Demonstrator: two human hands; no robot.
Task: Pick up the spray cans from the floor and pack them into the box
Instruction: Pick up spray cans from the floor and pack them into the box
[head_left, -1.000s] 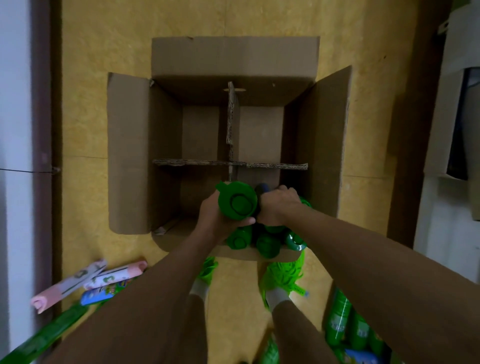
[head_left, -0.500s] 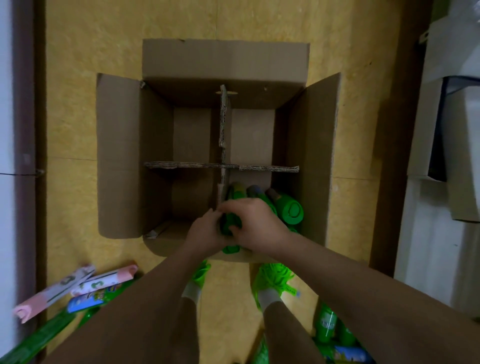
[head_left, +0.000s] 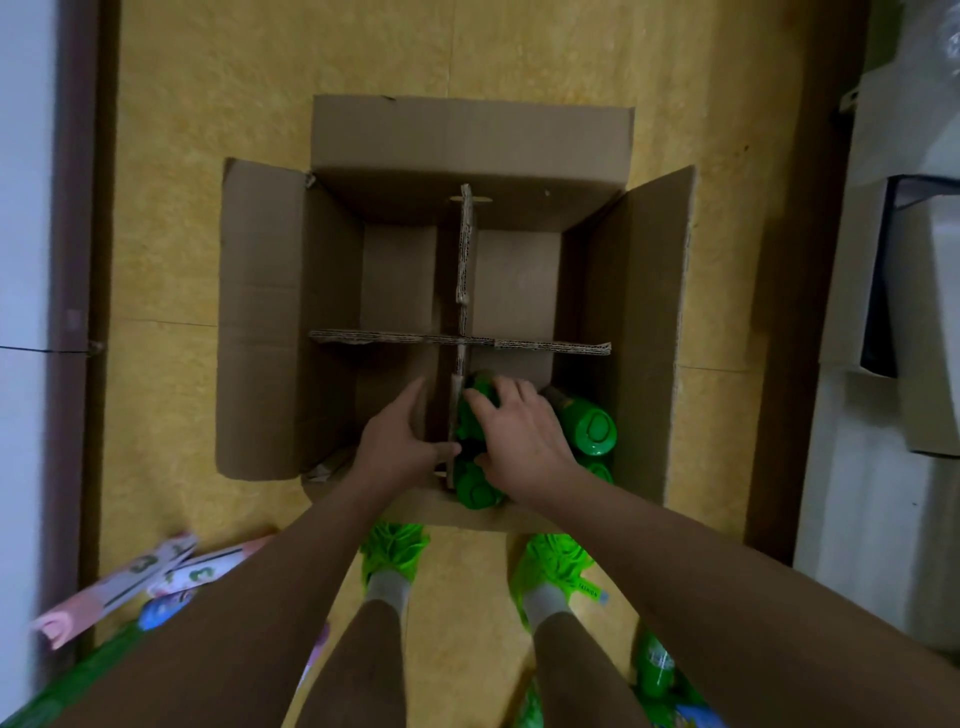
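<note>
Two relaxed hands (head_left: 400, 441) (head_left: 519, 441) over green spray cans (head_left: 475, 486) in the box's (head_left: 467, 140) near-right compartment.

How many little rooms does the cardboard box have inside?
4. The cardboard dividers cross and split the box into far-left, far-right, near-left and near-right. Green spray cans fill the near-right one.

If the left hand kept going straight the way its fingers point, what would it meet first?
Probably the cross divider just beyond the left hand; the empty compartment between looks free, though depth is unclear.
</note>
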